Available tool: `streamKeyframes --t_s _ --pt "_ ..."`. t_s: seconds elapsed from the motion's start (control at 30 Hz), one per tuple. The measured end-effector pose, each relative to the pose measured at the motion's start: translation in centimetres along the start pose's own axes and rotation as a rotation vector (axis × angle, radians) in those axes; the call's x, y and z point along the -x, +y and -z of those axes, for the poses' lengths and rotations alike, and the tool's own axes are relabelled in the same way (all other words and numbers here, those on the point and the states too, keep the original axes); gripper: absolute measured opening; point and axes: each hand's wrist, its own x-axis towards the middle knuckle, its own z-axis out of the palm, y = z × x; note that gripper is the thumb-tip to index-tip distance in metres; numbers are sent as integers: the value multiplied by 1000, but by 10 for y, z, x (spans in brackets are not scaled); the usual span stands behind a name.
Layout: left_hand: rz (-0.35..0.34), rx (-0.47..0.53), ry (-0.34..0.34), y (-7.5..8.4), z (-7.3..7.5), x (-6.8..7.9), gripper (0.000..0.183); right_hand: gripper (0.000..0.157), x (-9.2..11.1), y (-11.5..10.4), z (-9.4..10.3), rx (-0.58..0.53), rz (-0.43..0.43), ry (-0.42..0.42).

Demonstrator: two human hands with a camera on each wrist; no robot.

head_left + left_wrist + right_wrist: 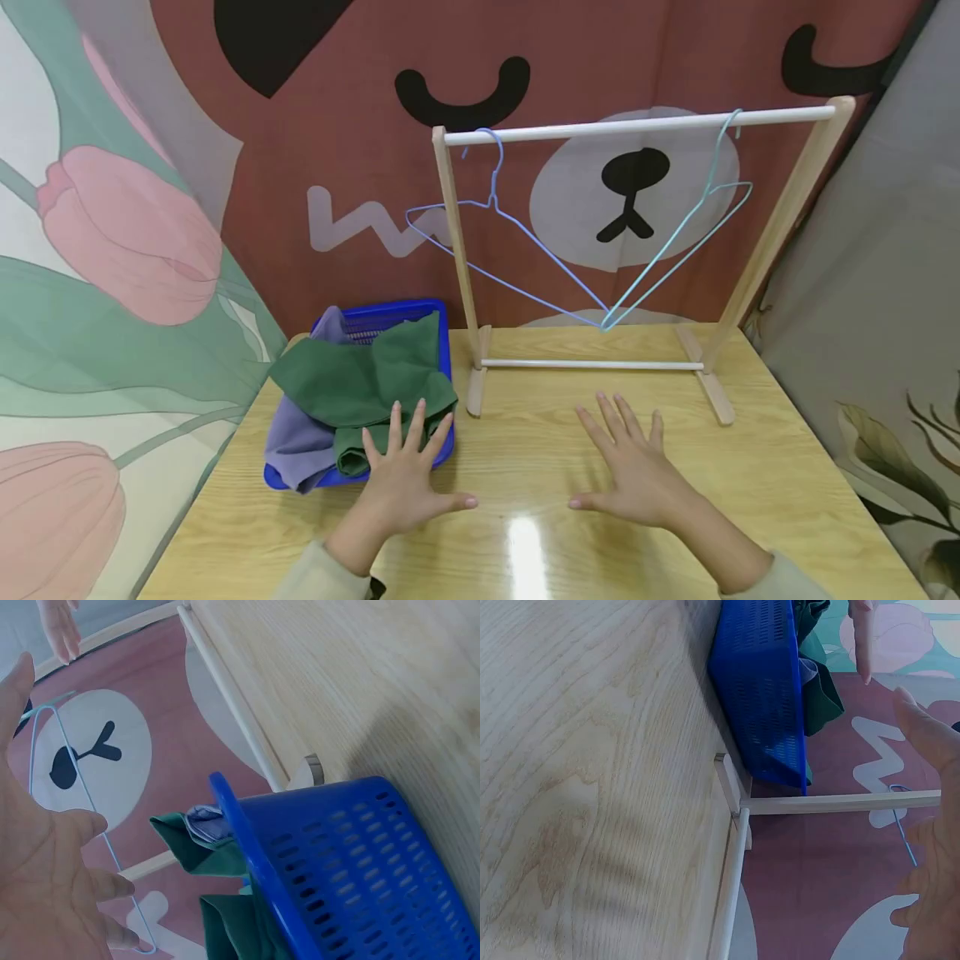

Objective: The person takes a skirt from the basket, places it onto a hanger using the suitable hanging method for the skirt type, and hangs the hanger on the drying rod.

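Observation:
My left hand point(405, 483) hovers with spread fingers by the front right corner of a blue plastic basket point(448, 358), its fingertips overlapping the cloth in the head view. Draped in the basket are a green cloth garment point(352, 375) and a purple one point(300, 442). To the right, my right hand point(637, 475) is held over the table with fingers spread, holding nothing. Beyond the hands stands a small clothes rack point(637, 127) with wooden legs and white bars. A blue hanger point(540, 243) hangs at its left, a light-teal hanger point(678, 229) at its right.
The wooden table point(517, 458) carries the basket at its left and the rack at its back. Behind it hangs a brown curtain point(345, 150) with a bear print. A tulip-patterned curtain point(135, 233) is on the left, a grey one point(862, 250) on the right.

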Motion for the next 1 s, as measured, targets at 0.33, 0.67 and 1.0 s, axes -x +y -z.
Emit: streamKeyframes --t_s 0.33,0.67,1.0 --pt "18 -16 20 -5 -4 4 100 105 -4 -1 -9 -20 -7 -14" --pt "45 -15 19 -13 -2 3 104 103 -13 -5 -10 -36 8 -6" --pt "85 -13 3 -22 -1 4 105 104 -26 -11 -7 -24 23 -21"
